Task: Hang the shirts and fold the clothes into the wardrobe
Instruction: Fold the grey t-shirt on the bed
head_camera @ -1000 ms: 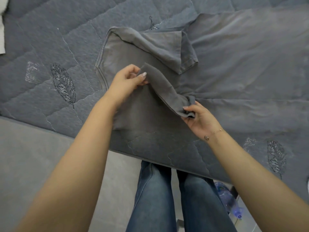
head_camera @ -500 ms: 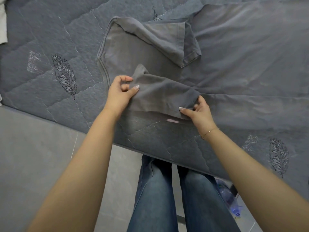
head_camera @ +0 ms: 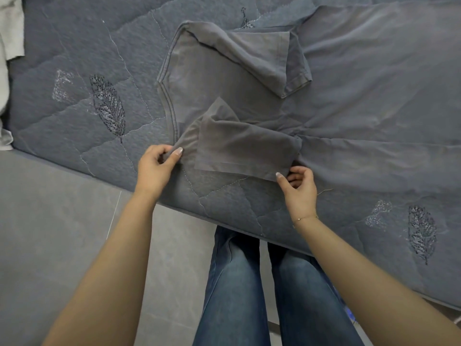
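Note:
A grey T-shirt (head_camera: 361,78) lies spread on the bed, its neckline toward the left. The far sleeve (head_camera: 264,56) is folded in over the chest. The near sleeve (head_camera: 239,148) lies pulled toward the bed's front edge. My left hand (head_camera: 156,168) pinches the shoulder edge of the shirt beside the neckline. My right hand (head_camera: 298,186) pinches the near sleeve's hem corner between thumb and curled fingers.
The bed carries a blue-grey quilted cover (head_camera: 82,53) with stitched leaf motifs. A pale cloth (head_camera: 10,33) lies at the far left edge. Grey tiled floor (head_camera: 50,233) runs below the bed edge, where my jeans-clad legs (head_camera: 249,290) stand against it.
Both hands moved toward me and apart, drawing the near sleeve from a raised bunch down flat toward the bed's front edge. The far sleeve stayed folded.

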A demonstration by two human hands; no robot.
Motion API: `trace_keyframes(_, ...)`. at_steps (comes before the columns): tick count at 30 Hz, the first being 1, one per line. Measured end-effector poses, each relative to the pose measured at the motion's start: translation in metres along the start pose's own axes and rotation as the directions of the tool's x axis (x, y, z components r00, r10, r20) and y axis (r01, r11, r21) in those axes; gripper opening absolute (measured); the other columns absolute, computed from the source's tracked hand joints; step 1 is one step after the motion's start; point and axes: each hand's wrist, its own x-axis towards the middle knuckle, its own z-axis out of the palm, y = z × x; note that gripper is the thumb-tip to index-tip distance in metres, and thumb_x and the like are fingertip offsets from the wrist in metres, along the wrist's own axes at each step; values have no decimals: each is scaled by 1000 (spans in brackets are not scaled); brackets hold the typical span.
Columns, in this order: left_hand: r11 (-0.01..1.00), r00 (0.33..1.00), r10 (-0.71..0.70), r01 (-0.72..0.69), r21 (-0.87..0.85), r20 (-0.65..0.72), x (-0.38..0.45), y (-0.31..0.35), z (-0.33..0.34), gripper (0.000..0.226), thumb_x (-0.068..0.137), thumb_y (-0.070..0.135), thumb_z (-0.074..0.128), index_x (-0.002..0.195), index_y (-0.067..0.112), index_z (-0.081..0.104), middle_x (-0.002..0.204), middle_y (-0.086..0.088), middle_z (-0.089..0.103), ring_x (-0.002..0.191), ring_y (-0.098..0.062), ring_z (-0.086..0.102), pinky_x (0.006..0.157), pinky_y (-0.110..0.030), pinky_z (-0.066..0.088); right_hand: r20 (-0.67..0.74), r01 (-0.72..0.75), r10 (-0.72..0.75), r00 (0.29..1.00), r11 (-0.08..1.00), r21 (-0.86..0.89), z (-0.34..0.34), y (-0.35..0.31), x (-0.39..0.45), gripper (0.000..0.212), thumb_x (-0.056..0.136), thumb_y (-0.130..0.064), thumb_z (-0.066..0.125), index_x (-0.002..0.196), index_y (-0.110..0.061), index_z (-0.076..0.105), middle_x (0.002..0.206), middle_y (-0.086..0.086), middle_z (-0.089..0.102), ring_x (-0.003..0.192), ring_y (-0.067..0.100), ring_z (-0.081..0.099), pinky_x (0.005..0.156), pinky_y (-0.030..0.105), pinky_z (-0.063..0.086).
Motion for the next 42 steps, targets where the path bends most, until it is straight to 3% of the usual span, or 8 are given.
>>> trace_keyframes(4,996,996,-57,62,-70,66,-8,-25,-20,8,87,12,70,85,4,69,86,10,48,77,2,51,71,-2,35,86,-239,231,969,966,95,-5,7,-6,19,91,-29,66,91,-10,61,81,3,64,71,9,57,64,21,50)
trace_keyframes(8,977,991,-123,110,184,58,-14,-47,-14,17,84,19,74,90,3,72,94,0,46,92,-24,56,89,-28,44,113,-329,318,941,939,101,-10,16,-13,23,92,-33,63,85,-11,64,85,6,69,76,12,62,70,25,52)
trace_keyframes(12,926,991,-137,132,355,-11,-13,-35,0,15,76,35,75,82,26,66,104,6,40,113,-24,47,99,-37,32,122,-402,386,915,901,162,-15,16,-13,29,89,-38,65,87,-9,66,87,7,72,79,15,67,74,29,55)
trace_keyframes(19,918,999,32,-28,395,-4,-19,-26,19,25,93,44,58,86,22,68,103,-3,65,108,-28,48,88,-37,28,-49,94,-104,993,982,-165,-9,-3,-6,20,85,-35,71,83,-20,58,80,-3,63,74,8,58,73,26,48)
trace_keyframes(27,865,1000,20,-5,502,-24,-14,-9,5,28,83,30,65,110,25,64,116,-5,62,116,-31,47,93,-40,32,-60,144,-157,986,973,-183,-8,-32,29,19,87,-29,70,90,-12,61,87,3,64,81,14,59,83,32,50)
trace_keyframes(31,888,934,334,-357,289,126,7,31,17,44,84,40,68,126,29,58,127,1,53,120,-25,43,93,-36,30,170,574,-572,803,663,-481,-19,-46,45,28,86,-18,68,111,-7,64,114,13,56,107,26,50,94,31,40)
trace_keyframes(35,760,871,356,-481,436,339,35,41,29,32,85,45,68,106,21,69,119,-2,51,118,-26,39,94,-34,25,492,693,-513,703,339,-636,-24,-57,74,29,87,-36,68,105,-14,69,114,9,56,112,30,48,96,39,32)
trace_keyframes(42,699,825,457,-564,439,332,63,71,26,24,93,42,57,91,18,61,74,1,60,82,-29,58,86,-34,27,476,648,-455,753,384,-657,-20,-71,99,27,95,-36,57,97,-10,60,95,9,66,94,32,59,84,37,33)
